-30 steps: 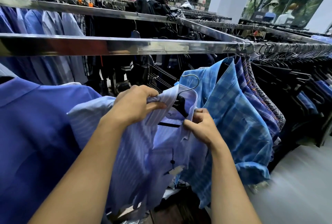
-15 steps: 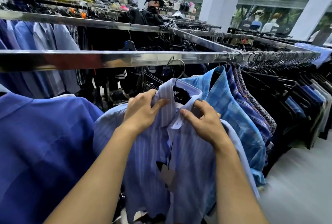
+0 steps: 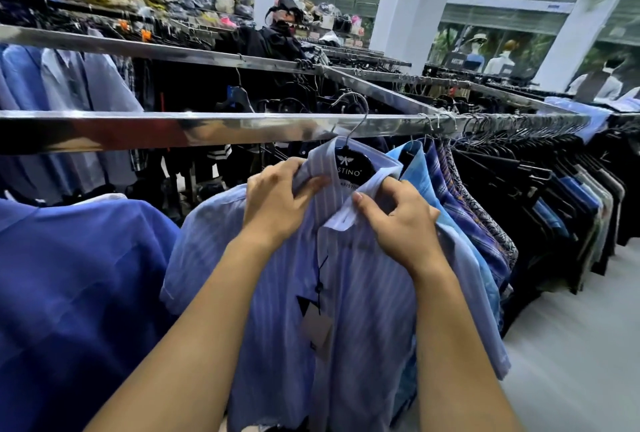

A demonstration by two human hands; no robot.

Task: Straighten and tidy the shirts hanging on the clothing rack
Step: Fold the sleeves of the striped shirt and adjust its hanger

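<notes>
The striped shirt (image 3: 363,293), pale blue with fine vertical lines, hangs on a black hanger (image 3: 351,164) at the near rail (image 3: 173,130), in the centre of the view. The hanger's wire hook (image 3: 360,119) rises in front of the rail and above its top edge; whether it sits on the rail cannot be told.

The left hand (image 3: 277,203) grips the left side of the collar (image 3: 322,161). Its fingers are curled over the cloth and its thumb presses on the front. The right hand (image 3: 398,220) holds the right collar tip, where the white underside shows. Its thumb and curled fingers are pinched together on the fabric. Both forearms reach up from the near edge.

A paper tag (image 3: 317,327) hangs on a dark cord down the shirt front.

A dark blue shirt (image 3: 69,275) hangs just to the left of the striped shirt. A blue checked shirt (image 3: 415,168) hangs directly to its right, touching it, followed by further patterned shirts. A dense row of dark garments (image 3: 554,206) fills the rail toward the far right.
</notes>
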